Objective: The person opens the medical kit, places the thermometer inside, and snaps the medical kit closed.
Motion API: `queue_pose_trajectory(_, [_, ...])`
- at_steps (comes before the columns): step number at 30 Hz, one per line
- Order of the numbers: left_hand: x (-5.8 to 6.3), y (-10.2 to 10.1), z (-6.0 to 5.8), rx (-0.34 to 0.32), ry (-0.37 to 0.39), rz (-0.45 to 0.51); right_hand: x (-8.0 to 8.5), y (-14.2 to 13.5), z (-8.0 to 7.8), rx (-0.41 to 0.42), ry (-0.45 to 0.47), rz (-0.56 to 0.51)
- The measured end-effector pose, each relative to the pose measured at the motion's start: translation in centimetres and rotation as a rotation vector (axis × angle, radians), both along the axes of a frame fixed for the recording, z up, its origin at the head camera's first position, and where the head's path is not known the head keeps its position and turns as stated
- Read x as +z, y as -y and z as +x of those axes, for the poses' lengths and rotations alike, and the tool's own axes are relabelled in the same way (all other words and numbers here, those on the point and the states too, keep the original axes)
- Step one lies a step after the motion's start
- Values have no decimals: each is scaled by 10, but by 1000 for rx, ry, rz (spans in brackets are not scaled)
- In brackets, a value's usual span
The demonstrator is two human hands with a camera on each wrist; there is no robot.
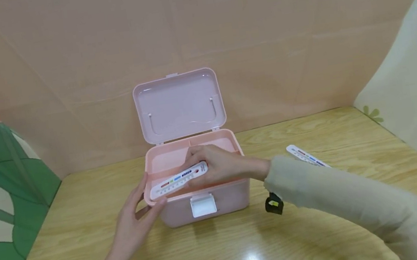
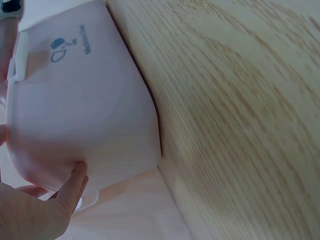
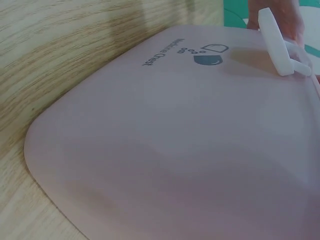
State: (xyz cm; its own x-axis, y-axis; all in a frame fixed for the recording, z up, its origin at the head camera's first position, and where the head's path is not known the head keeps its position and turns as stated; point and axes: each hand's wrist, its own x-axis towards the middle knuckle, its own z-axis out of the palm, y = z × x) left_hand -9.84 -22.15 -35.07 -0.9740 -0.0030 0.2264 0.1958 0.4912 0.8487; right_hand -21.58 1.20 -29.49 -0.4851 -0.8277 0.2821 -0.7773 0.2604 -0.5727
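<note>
A pink medicine chest (image 1: 226,197) stands on the table, lid (image 1: 180,102) raised, with a divided tray (image 1: 169,156) at its top. My right hand (image 1: 214,165) reaches over the tray and holds a flat white thermometer (image 1: 178,180) with coloured bars and a scale. The thermometer lies slanted over the tray's front left part; whether it touches the bottom cannot be told. My left hand (image 1: 134,219) rests against the chest's front left corner, thumb near the front rim and fingers (image 2: 75,182) fairly straight along the side. The right wrist view shows the chest's printed front (image 3: 150,135), not the thermometer.
A second white thermometer (image 1: 307,155) lies on the table right of the chest, partly behind my right sleeve. A white latch (image 1: 203,205) juts from the chest's front. Behind the table (image 1: 67,241) hangs a beige cloth (image 1: 281,47).
</note>
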Motion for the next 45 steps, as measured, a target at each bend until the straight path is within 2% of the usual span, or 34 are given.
queue_pose_trajectory(6, [-1, 1, -1, -5, -12, -2, 1, 1, 1, 9, -49, 9])
queue_pose_trajectory(15, [-1, 1, -1, -14, -22, 8, 2, 2, 3, -12, -98, 95])
queue_pose_trajectory(22, [-2, 3, -2, -21, -41, 16, 10, 7, -2, 19, -133, 173])
queue_pose_trajectory(27, [-3, 3, -1, -12, -29, 10, 11, 11, -6, 37, -164, 226])
queue_pose_trajectory(41, [-3, 1, -2, -2, -23, -2, 7, 9, -3, 16, -205, 202])
queue_pose_trajectory(45, [-5, 1, -3, 1, -22, -3, 2, 5, -1, -11, -154, 154])
